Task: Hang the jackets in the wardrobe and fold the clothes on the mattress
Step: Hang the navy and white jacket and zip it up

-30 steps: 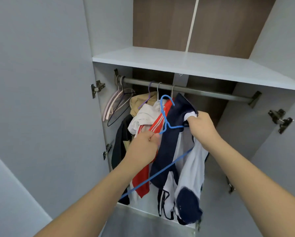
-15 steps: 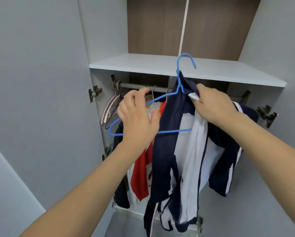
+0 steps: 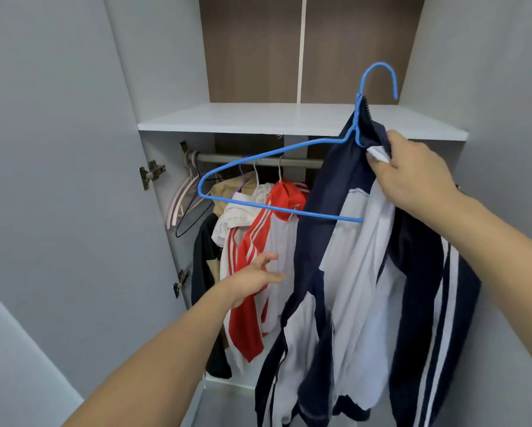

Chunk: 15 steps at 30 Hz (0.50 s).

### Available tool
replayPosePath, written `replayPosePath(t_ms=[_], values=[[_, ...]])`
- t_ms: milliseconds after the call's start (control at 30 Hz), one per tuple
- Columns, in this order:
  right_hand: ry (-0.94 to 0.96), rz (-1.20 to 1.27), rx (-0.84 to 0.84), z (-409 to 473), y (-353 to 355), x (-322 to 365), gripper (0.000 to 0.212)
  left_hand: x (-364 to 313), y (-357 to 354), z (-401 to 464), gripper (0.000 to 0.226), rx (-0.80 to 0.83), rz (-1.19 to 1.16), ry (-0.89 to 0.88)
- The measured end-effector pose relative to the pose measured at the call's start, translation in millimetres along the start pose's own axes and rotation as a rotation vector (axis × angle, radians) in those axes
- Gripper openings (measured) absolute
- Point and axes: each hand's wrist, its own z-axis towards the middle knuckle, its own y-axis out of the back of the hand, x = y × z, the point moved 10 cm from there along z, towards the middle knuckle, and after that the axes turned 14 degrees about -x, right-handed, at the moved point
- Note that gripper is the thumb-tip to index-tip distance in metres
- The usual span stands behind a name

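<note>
My right hand (image 3: pixel 412 171) grips the collar of a navy and white jacket (image 3: pixel 360 272), held up in front of the open wardrobe. A blue wire hanger (image 3: pixel 277 208) sits inside the jacket's collar, its left arm sticking out bare and its hook above the shelf edge. My left hand (image 3: pixel 255 278) hovers lower down with relaxed fingers, holding nothing, in front of a red and white jacket (image 3: pixel 258 251) hanging on the rail (image 3: pixel 258 161).
A white shelf (image 3: pixel 258 118) runs above the rail. Empty pink and black hangers (image 3: pixel 184 204) hang at the rail's left end, beside a tan garment (image 3: pixel 227 189) and a black one (image 3: pixel 206 257). Open grey doors stand on both sides.
My left hand let go of the blue hanger and dropped down. My right hand lifted the jacket and hanger higher and to the right.
</note>
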Motion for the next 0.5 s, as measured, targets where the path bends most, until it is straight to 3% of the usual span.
replayPosePath(t_ms=[67,100,200,233,367,500], values=[[-0.001,0.056,0.007,-4,5,1,0.023,-8,-24,-3,0.086,0.167,0.023,0.034],[0.006,0.075,0.004,-5,7,3,0.022,-14,-38,-7,0.082,0.237,0.047,0.034],[0.046,0.067,-0.013,-5,15,6,0.023,-30,-68,-20,0.034,0.388,0.132,0.0],[0.063,0.052,-0.019,-5,18,5,0.023,-30,-70,-20,0.033,0.394,0.123,-0.004],[0.121,0.018,-0.014,-13,19,-4,0.026,-19,-40,-17,0.036,0.29,0.023,0.046],[0.187,-0.097,0.033,-36,4,-18,0.026,-15,35,-15,0.037,0.067,-0.278,0.127]])
